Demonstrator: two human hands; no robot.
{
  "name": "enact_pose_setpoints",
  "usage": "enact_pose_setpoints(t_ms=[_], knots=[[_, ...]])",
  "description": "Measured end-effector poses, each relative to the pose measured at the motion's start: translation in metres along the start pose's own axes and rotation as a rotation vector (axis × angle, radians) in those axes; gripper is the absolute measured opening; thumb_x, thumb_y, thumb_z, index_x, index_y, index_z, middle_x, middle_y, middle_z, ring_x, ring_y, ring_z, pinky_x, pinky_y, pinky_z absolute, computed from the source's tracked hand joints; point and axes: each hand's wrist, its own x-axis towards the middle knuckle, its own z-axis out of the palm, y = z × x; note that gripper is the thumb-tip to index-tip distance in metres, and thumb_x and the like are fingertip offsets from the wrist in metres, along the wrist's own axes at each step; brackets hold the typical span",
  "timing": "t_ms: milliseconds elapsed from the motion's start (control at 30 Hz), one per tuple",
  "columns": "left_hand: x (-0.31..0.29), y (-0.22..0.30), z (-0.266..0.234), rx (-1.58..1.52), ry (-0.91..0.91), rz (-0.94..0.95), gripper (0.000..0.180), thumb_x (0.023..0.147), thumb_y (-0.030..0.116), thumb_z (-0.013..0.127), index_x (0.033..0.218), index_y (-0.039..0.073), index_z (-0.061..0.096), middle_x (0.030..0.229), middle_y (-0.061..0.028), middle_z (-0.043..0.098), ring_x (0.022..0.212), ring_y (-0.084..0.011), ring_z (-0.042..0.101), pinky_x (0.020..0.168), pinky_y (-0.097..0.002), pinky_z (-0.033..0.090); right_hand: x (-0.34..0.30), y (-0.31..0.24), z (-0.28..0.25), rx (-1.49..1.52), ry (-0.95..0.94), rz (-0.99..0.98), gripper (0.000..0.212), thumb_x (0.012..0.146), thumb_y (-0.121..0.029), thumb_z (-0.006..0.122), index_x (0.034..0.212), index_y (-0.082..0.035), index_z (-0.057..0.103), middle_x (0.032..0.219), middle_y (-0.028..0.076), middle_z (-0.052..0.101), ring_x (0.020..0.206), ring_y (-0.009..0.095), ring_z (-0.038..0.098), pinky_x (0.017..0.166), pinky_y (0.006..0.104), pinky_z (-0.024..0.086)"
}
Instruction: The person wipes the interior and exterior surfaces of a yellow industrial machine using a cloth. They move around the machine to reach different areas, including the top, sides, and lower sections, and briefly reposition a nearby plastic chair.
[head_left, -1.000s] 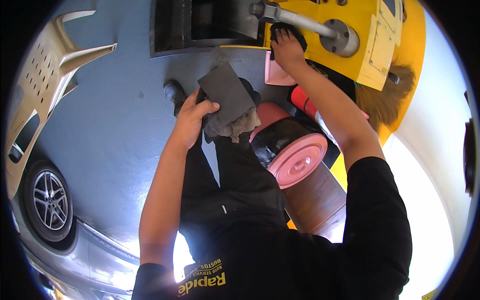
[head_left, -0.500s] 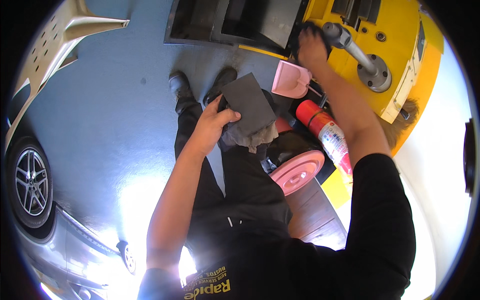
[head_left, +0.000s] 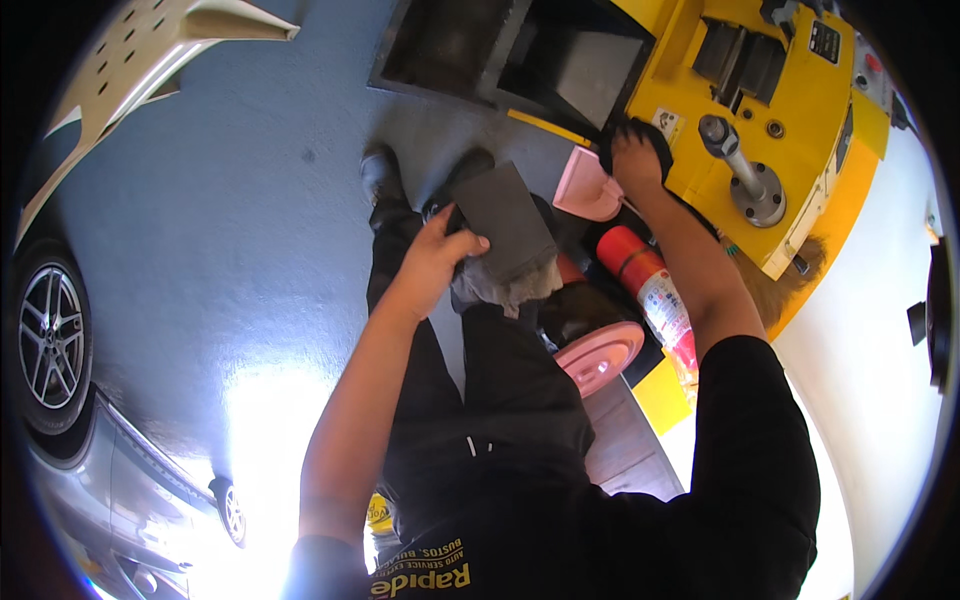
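Observation:
My left hand (head_left: 440,255) grips a dark grey, flat rectangular piece (head_left: 505,215) by its left edge, thumb on top. A crumpled grey rag (head_left: 510,288) hangs from under the piece, on the side nearer me. Stretched out to the far right, my right hand (head_left: 636,165) has a black cloth (head_left: 661,150) under its fingers. This cloth lies against the left side of a yellow machine (head_left: 690,165), beside a dark metal tray (head_left: 570,75). The right fingertips are partly hidden.
Below my right forearm are a pink dustpan (head_left: 588,188), a red fire extinguisher (head_left: 640,270) and a round pink lid (head_left: 600,355). A metal post (head_left: 742,165) rises from the machine. A beige plastic chair (head_left: 130,70) and a grey car (head_left: 110,500) stand on the left.
My right hand has slid with the black cloth along the machine's edge, toward me. The view has shifted, showing more of the machine. My left hand keeps its hold.

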Motion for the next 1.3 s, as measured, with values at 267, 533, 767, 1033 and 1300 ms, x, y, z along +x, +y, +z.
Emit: enact_pose_setpoints(t_ms=[267,533,767,1033,1300], knots=[[-0.014,0.024,-0.008,-0.128,0.054,0.013,0.062,0.086,0.012,0.065,0.145,-0.006,0.054,0.131,-0.0098,0.065,0.119,-0.0192,0.058,0.111,-0.0326,0.041,-0.067,-0.025,-0.057,1.004,-0.270,-0.069,0.035,0.095,-0.013,0.062,0.129,-0.004,0.070,0.123,0.019,0.074,0.119,0.037,0.069,0.105,0.0423,0.051],[-0.027,0.026,-0.001,-0.184,0.050,-0.009,0.061,0.089,0.010,0.068,0.147,-0.001,0.052,0.137,-0.0128,0.062,0.129,-0.0268,0.058,0.113,-0.0420,0.044,-0.118,-0.091,-0.198,2.140,-0.146,0.378,0.057,0.105,-0.046,0.059,0.144,-0.005,0.060,0.137,0.017,0.068,0.122,0.028,0.065,0.106,0.0382,0.050],[-0.054,0.035,0.035,0.304,0.156,0.108,0.054,0.093,0.012,0.073,0.142,-0.003,0.055,0.131,-0.0133,0.067,0.121,-0.0229,0.063,0.108,-0.0380,0.047,-0.170,-0.096,-0.238,3.060,-0.697,0.056,0.082,0.098,-0.070,0.060,0.147,-0.004,0.057,0.139,0.015,0.066,0.126,0.027,0.063,0.110,0.0418,0.050],[-0.162,0.090,0.120,0.718,0.202,0.225,0.052,0.093,0.009,0.076,0.139,-0.006,0.057,0.119,-0.0122,0.072,0.110,-0.0209,0.067,0.100,-0.0363,0.052,-0.247,-0.056,-0.327,2.561,-0.196,-0.225,0.055,0.093,-0.023,0.081,0.138,0.002,0.062,0.127,0.011,0.072,0.114,0.021,0.066,0.103,0.0358,0.050],[-0.228,0.162,0.067,0.942,0.162,0.355,0.058,0.098,0.020,0.076,0.147,0.002,0.052,0.131,-0.0151,0.068,0.119,-0.0243,0.065,0.102,-0.0382,0.053,-0.274,-0.034,-0.357,2.614,0.045,-0.016,0.053,0.090,-0.021,0.083,0.133,0.004,0.065,0.124,0.013,0.073,0.112,0.024,0.069,0.102,0.0378,0.053]])
